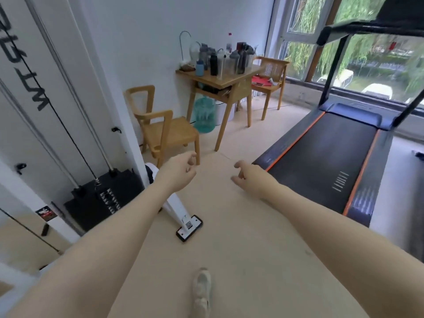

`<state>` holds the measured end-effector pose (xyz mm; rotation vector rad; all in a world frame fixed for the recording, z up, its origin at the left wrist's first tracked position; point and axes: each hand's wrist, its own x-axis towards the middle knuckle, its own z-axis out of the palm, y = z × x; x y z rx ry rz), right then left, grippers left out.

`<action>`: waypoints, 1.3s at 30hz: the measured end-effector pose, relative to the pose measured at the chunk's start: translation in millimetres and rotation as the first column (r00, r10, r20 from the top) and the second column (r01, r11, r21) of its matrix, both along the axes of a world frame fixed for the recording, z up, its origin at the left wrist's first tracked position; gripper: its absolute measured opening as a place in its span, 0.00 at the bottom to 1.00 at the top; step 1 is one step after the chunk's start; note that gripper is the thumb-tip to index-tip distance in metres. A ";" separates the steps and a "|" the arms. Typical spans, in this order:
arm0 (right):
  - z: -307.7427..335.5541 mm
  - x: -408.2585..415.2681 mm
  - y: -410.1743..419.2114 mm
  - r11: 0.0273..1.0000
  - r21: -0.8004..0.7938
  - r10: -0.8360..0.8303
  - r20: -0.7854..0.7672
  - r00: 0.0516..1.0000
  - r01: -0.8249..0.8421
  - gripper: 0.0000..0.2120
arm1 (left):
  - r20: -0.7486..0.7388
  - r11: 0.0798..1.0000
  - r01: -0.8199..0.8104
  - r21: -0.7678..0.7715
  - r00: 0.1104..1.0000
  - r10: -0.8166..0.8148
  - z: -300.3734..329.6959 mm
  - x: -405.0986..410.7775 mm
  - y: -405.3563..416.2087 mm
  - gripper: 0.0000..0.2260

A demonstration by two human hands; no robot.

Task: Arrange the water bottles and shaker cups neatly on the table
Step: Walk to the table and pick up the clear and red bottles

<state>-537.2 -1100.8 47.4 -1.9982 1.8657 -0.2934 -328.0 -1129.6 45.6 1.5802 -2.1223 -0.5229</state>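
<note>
While I watch from the head camera, the scene sorts by size like this:
Treadmill (pixel 325 157): at 2 o'clock of my view, dark belt with orange edge strips, beside the window.
Weight stack machine (pixel 101 203): at 9 o'clock, black plates and cables.
Table (pixel 229 80): small wooden one at 12 o'clock against the wall, well apart from both hands.
Chair (pixel 165 131): wooden, at 11 o'clock, just left of the table.
Water bottles and shaker cups (pixel 224 57): crowded upright on the tabletop, dark and clear ones mixed; details blurred.
Left hand (pixel 181 171): I see fingers loosely curled, grasping nothing.
Right hand (pixel 250 177): fingers half curled, empty.
Shoe (pixel 202 292): white, at 6 o'clock.
</note>
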 end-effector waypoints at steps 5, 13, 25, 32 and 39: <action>-4.9 -12.7 -155.3 0.999 0.043 0.012 0.035 0.999 -0.013 0.21 | 0.061 0.998 0.058 0.006 0.996 -0.058 -7.8 -23.7 -160.3 0.20; 17.1 -101.9 -385.3 0.987 0.023 -0.161 0.161 0.974 0.159 0.21 | -0.120 0.996 0.083 0.025 0.990 -0.079 31.7 -108.8 -417.2 0.20; 4.7 -246.4 -740.9 0.950 0.098 -0.311 0.259 0.914 0.296 0.23 | -0.077 0.985 0.158 0.070 0.985 -0.152 22.1 -254.7 -766.4 0.20; 59.2 -275.6 -930.7 0.978 0.003 -0.202 0.292 0.935 0.210 0.20 | -0.170 0.995 0.085 -0.049 0.981 -0.092 74.6 -294.9 -941.4 0.20; 24.3 -311.6 -1091.8 0.989 0.001 -0.145 0.267 0.953 0.151 0.19 | -0.173 0.991 0.115 -0.073 0.977 -0.127 45.3 -343.8 -1111.7 0.19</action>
